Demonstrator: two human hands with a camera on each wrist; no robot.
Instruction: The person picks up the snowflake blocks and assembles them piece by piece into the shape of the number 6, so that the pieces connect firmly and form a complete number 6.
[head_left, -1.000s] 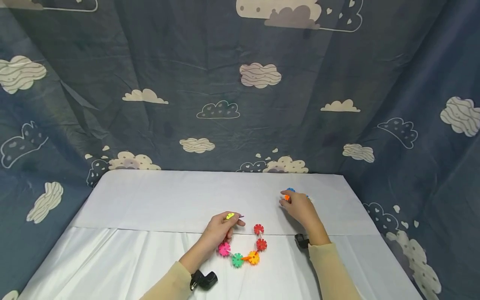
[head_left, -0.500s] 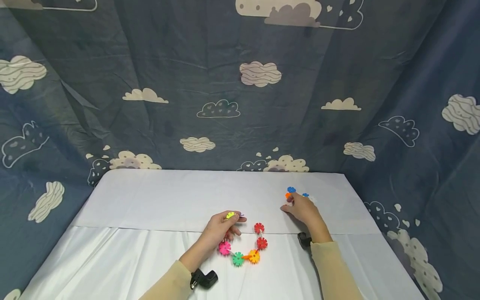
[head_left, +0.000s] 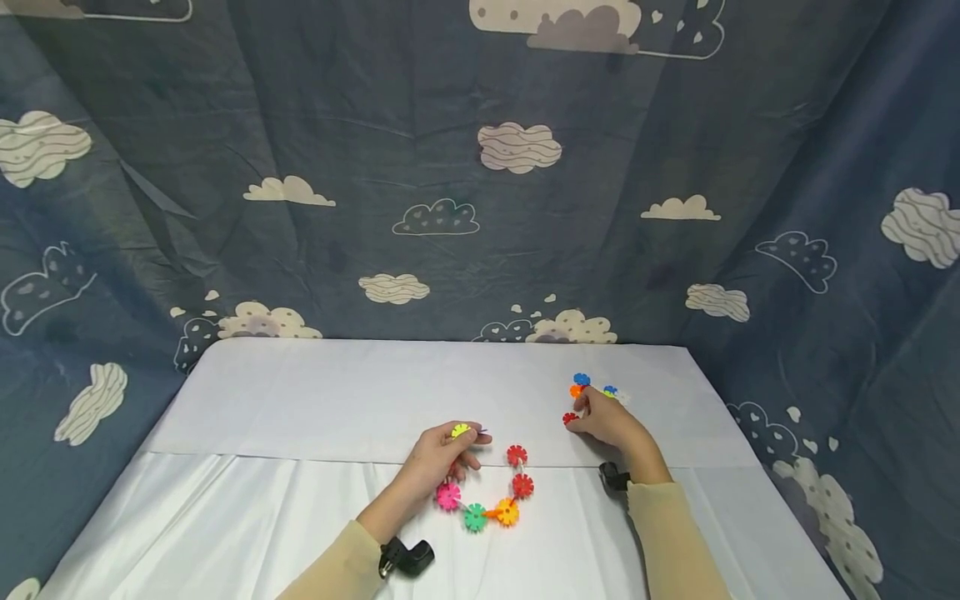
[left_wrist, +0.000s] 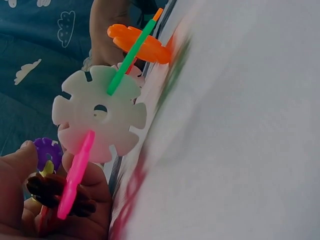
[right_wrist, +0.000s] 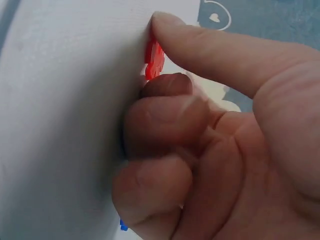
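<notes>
In the head view my left hand [head_left: 437, 457] pinches a yellow snowflake disc [head_left: 461, 431], part of a chain of slotted plastic discs. Below the hand the chain curves through a pink disc [head_left: 448, 497], a green disc [head_left: 475, 517], an orange-yellow disc [head_left: 507, 512] and red ones. Close to the left wrist camera are a white disc [left_wrist: 100, 112] and a purple disc [left_wrist: 48, 153]. At the right, my right hand [head_left: 611, 423] has thumb and forefinger at a loose red disc [head_left: 570, 418] on the table; its curled fingers partly hide the disc [right_wrist: 154, 60].
Beyond the right hand lie a blue disc [head_left: 581, 379], an orange disc [head_left: 576, 391] and another blue disc [head_left: 611, 390], with others partly hidden. A white cloth covers the table [head_left: 300, 400]. A dark cloud-patterned curtain [head_left: 330, 250] hangs behind.
The right hand has shifted slightly toward the person and right, and its thumb has drawn back, so the red disc now shows. The left hand and the chain stay nearly still.
</notes>
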